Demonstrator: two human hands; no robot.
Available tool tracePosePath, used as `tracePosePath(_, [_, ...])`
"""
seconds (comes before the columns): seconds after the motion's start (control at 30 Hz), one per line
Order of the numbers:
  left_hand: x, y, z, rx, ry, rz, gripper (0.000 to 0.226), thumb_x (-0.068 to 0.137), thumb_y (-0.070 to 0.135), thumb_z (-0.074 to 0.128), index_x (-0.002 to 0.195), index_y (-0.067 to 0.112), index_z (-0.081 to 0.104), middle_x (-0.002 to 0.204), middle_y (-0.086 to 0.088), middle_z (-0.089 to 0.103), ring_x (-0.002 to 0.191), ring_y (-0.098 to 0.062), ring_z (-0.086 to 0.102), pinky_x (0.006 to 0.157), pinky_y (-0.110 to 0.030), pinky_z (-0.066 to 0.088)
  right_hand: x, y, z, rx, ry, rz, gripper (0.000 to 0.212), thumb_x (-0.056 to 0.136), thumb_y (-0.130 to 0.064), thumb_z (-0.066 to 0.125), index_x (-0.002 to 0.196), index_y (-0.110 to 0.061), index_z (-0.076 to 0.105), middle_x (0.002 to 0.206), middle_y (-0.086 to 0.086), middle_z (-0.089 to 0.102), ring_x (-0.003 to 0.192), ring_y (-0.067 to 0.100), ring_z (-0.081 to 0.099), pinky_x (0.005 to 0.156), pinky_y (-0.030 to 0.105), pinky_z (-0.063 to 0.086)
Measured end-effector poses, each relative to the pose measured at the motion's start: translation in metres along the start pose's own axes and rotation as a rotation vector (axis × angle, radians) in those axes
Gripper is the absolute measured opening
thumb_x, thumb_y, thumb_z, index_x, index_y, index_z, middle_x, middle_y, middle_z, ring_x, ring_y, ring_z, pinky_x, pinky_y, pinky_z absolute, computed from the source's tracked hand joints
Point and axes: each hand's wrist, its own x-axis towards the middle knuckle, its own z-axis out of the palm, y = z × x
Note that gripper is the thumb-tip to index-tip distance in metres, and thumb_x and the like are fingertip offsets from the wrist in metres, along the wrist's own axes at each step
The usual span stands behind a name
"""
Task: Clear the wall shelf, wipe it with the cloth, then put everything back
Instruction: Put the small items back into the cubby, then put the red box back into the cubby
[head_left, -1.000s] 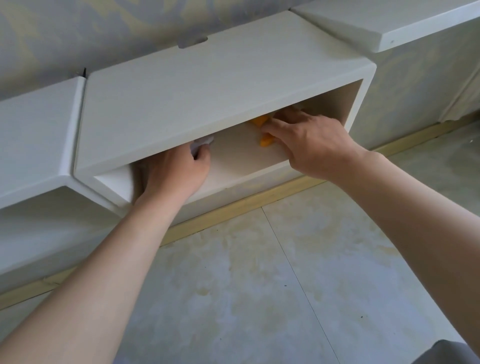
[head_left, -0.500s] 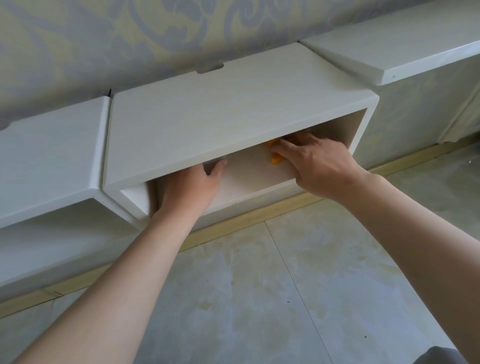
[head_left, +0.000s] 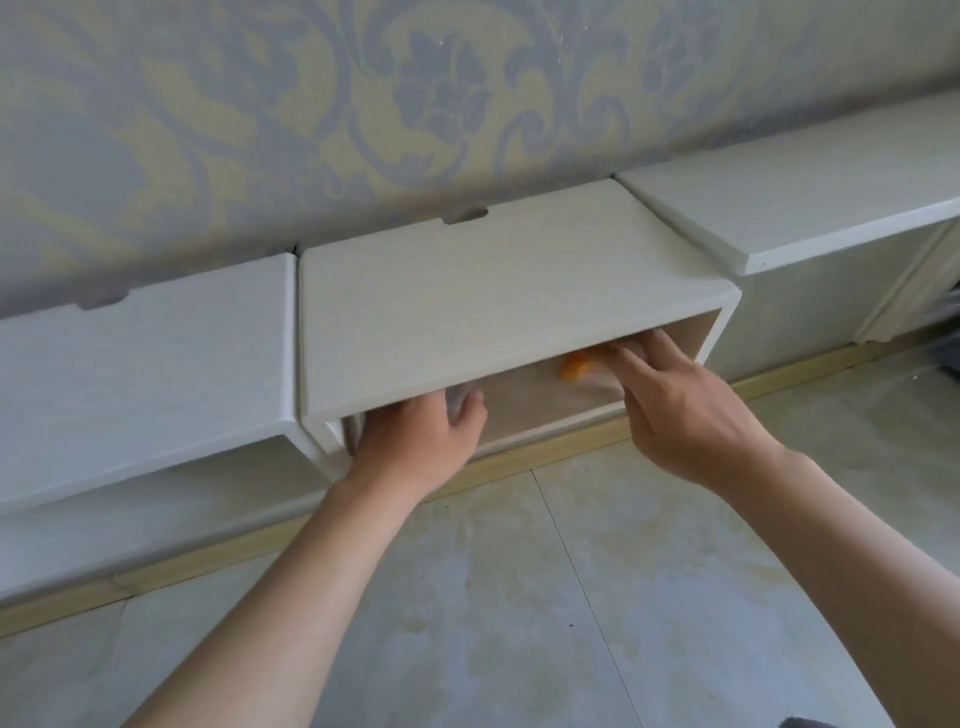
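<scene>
Patterned wallpaper (head_left: 322, 119) fills the top of view; a pale tiled floor (head_left: 519, 597) w/ a wood skirting strip (head_left: 545, 452) lies below. Wall shelf (head_left: 493, 322), an open-front white box, sits between two similar units, left unit (head_left: 140, 358) & right unit (head_left: 789, 218), both touching or nearly touching it.

Both hands are inside the opening. Left hand (head_left: 421, 441) is at the left end, fingers curled round smth pale grey (head_left: 457, 402), prob the cloth; can't tell for sure. Right hand (head_left: 691, 410) reaches to the right end, fingers (head_left: 634, 364) spread & extended toward an orange object (head_left: 574, 370), touching or just short of it; a grip isn't visible.

Risks, as I judge: the top panel hides most of the interior, so the reach is partly blind. The orange item could get nudged deeper or off the front lip to the floor. Low opening + side wall (head_left: 696, 340) crowd the right wrist; knuckles may catch the top edge on pull-out. Other contents, if any, are hidden.
</scene>
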Motion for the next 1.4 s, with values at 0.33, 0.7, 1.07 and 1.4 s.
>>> tracePosePath(0.33, [-0.086,0.040,-0.176,-0.097,-0.417,-0.096,0.054,0.091,0.044,0.051,0.132,0.011,0.061,0.135,0.000,0.058,0.129,-0.015,0.053,0.102,-0.010,0.028,-0.012,-0.099,-0.150,0.227,-0.195,0.154,0.047,0.087,-0.007,0.046,0.132,-0.017,0.053,0.119,0.009,0.058,0.084,0.034,0.066,0.056,0.043,0.057])
tracePosePath(0.7, [-0.114,0.131,-0.456,-0.343,-0.213,-0.309,0.023,0.092,0.017,0.066,0.115,0.018,0.069,0.091,0.018,0.066,0.089,0.004,0.063,0.082,-0.018,0.053,0.039,-0.249,-0.373,0.464,-0.203,0.235,0.039,0.092,-0.021,0.055,0.130,-0.016,0.059,0.114,0.004,0.064,0.105,0.024,0.062,0.083,0.026,0.046])
tracePosePath(1.07, [-0.225,0.109,-0.585,-0.295,-0.032,-0.600,0.025,0.093,0.019,0.065,0.118,0.015,0.068,0.089,0.013,0.067,0.080,0.014,0.059,0.065,0.000,0.038,0.055,-0.376,-0.446,0.585,-0.336,0.060,0.038,0.096,-0.023,0.058,0.132,-0.014,0.057,0.115,0.007,0.065,0.108,0.020,0.061,0.088,0.028,0.046])
tracePosePath(1.4, [-0.371,0.000,-0.667,-0.351,0.128,-0.677,0.024,0.093,0.018,0.063,0.117,0.017,0.067,0.089,0.012,0.068,0.078,0.000,0.065,0.062,-0.005,0.042,0.008,-0.576,-0.429,0.592,-0.447,-0.014,0.036,0.096,-0.028,0.058,0.131,-0.020,0.057,0.112,0.000,0.065,0.102,0.016,0.062,0.088,0.030,0.049])
